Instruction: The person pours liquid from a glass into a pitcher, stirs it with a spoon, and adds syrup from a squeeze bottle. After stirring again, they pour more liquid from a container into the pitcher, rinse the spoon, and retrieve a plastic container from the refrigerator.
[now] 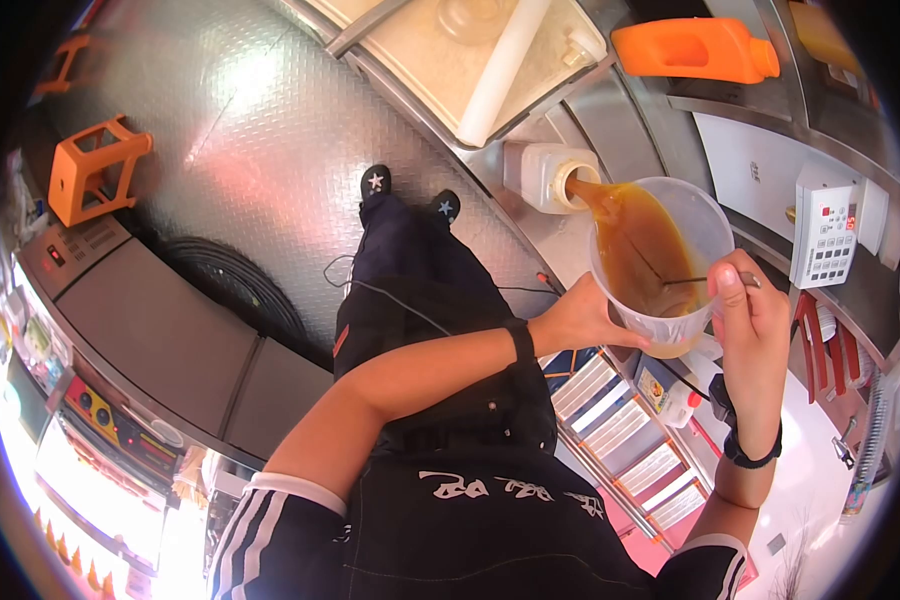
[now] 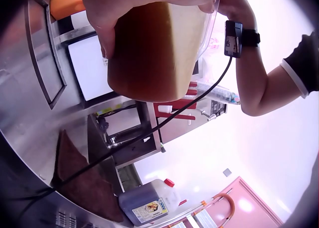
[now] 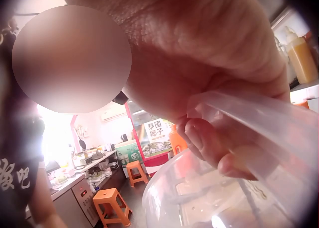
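A clear plastic pitcher [image 1: 708,215], tilted, has its lip at the mouth of a translucent jug [image 1: 540,178]. Brown liquid [image 1: 645,235] runs between the two. The left hand [image 1: 592,318] holds the pitcher low on its near side; the left wrist view shows that hand [image 2: 127,11] around the pitcher [image 2: 144,58], with dark liquid inside. At the opposite side the right hand [image 1: 755,315] grips the pitcher, its thumb by a thin metal handle [image 1: 692,281] that reaches into the liquid. Up close, the right hand's fingers [image 3: 199,138] curl at the plastic.
An orange jug [image 1: 685,50] lies beyond the pitcher, near a tray [image 1: 420,60] with a white tube [image 1: 505,70]. A keypad panel [image 1: 828,235] is at the right. On the floor are an orange stool [image 1: 75,180] and coiled black hose [image 1: 235,280]. A labelled bottle [image 2: 144,203] stands low.
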Action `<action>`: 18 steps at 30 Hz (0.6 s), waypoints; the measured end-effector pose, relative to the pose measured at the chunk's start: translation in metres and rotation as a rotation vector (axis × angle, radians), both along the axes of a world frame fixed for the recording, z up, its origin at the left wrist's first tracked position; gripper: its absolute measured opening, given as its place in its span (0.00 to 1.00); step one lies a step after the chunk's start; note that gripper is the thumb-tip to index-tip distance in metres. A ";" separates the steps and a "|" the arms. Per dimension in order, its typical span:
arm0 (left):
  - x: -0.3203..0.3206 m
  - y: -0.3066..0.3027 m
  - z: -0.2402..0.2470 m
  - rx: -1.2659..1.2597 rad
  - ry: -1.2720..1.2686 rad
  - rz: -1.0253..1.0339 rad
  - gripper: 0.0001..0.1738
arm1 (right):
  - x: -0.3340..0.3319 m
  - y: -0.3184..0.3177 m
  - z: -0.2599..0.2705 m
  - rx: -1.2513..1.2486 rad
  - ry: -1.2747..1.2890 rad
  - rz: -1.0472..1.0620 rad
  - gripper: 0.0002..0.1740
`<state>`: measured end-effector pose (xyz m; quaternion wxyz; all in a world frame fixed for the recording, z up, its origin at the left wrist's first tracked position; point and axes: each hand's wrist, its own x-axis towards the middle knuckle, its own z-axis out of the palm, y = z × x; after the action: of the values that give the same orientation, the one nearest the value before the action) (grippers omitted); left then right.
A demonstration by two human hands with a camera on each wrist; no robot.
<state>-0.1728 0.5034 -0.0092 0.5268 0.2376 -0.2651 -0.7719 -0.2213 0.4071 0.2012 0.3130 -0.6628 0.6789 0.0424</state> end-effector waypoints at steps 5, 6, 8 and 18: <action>0.002 -0.001 -0.002 -0.075 -0.056 -0.040 0.52 | 0.004 0.000 0.003 -0.003 0.010 -0.003 0.20; 0.002 -0.001 -0.001 -0.085 -0.067 -0.044 0.52 | 0.005 0.000 0.003 -0.002 0.010 -0.002 0.20; 0.003 -0.002 0.001 -0.088 -0.065 -0.035 0.52 | 0.008 0.000 0.005 -0.003 0.028 0.000 0.20; 0.003 -0.001 0.005 -0.023 -0.008 -0.048 0.47 | 0.010 -0.001 0.006 -0.014 0.038 0.027 0.21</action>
<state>-0.1696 0.5024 -0.0039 0.5098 0.2282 -0.2818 -0.7801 -0.2118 0.4064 0.2076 0.2950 -0.6733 0.6758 0.0547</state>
